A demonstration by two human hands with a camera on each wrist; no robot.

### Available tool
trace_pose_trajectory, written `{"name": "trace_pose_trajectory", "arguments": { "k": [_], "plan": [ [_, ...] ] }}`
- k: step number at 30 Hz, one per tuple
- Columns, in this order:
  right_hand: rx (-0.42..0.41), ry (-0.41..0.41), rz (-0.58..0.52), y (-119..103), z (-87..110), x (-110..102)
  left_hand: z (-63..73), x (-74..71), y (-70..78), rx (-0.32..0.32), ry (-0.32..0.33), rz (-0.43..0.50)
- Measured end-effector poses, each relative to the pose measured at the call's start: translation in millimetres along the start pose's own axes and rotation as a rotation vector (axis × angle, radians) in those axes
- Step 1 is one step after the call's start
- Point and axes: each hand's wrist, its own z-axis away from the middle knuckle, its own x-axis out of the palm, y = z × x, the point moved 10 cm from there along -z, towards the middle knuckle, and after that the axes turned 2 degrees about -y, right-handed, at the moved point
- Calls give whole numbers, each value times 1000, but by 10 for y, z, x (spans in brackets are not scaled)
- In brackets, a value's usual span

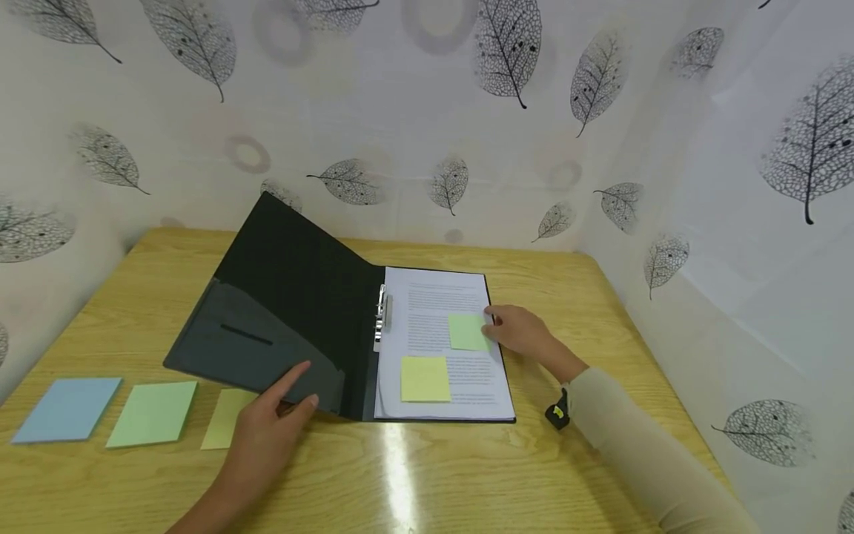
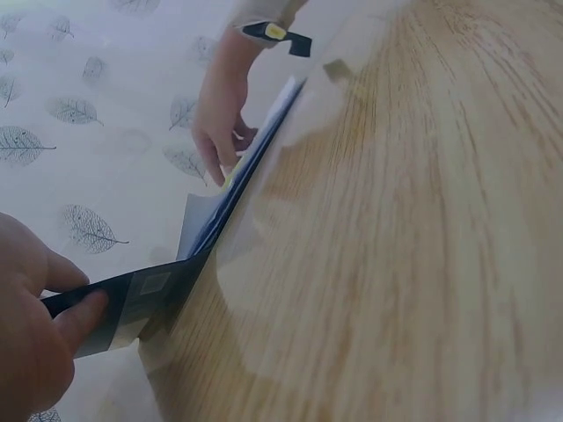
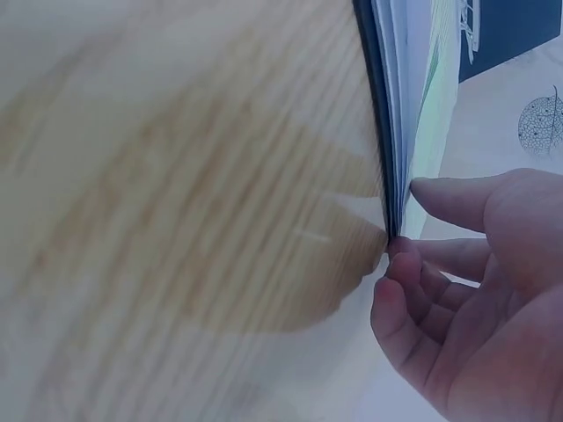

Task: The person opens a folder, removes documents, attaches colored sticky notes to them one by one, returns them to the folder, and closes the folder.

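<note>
A black folder (image 1: pixel 363 393) lies on the table with its cover (image 1: pixel 280 259) tilted up to the left. My left hand (image 1: pixel 270 430) pinches the cover's lower edge between thumb and fingers, plainest in the left wrist view. Inside, a stack of printed paper (image 1: pixel 434 297) lies beside a metal clip (image 1: pixel 380 319). On the top sheet are a green sticky note (image 1: pixel 467 331) and a yellow sticky note (image 1: pixel 425 379). At the right edge of the paper, my right hand (image 1: pixel 523 332) touches the green note with its thumb; its bent fingers touch the stack's edge (image 3: pixel 400 132).
Blue (image 1: pixel 67 409), green (image 1: pixel 152 414) and yellow (image 1: pixel 225 420) sticky note pads lie in a row at the left of the wooden table (image 1: pixel 467 482). My left hand partly covers the yellow one. Leaf-patterned curtain (image 1: pixel 400 111) surrounds the table's back and right side.
</note>
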Motion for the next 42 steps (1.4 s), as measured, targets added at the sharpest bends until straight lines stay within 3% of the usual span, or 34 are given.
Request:
{"name": "trace_pose_trajectory", "arguments": {
  "k": [10, 12, 15, 18, 20, 22, 23, 25, 27, 31, 34, 38, 42],
  "plan": [
    [11, -45, -8, 0, 13, 3, 13, -49, -64, -25, -13, -38],
    [10, -55, -6, 12, 5, 17, 45, -144, -103, -39, -5, -39],
    [2, -66, 5, 34, -9, 50, 97, -456, -134, -27, 99, -33],
    [-8, -65, 9, 53, -13, 66, 130, -907, -25, 70, 297, -31],
    [-14, -63, 4, 59, -10, 68, 137, -1156, 137, 173, 413, -62],
    [-18, -64, 0, 60, -4, 64, 102, -1289, 362, 299, 464, -126],
    [-20, -67, -2, 59, -5, 65, 55, -1295, 462, 335, 454, -175],
    [-25, -72, -4, 46, -3, 62, -97, -1216, 658, 396, 383, -278],
    [-29, -77, -9, 35, -12, 60, -321, -1027, 805, 406, 269, -371],
    [-27, -74, -19, 42, -13, 50, -932, -451, 987, 350, 12, -446],
    [-31, -78, -17, 38, -28, 77, -1391, -19, 1043, 307, -124, -444],
    [-33, -85, -14, 27, -38, 96, -1870, 377, 1046, 265, -185, -466],
    [-6, -83, -18, 43, -16, 78, -2124, 587, 1036, 255, -197, -515]
  ]
}}
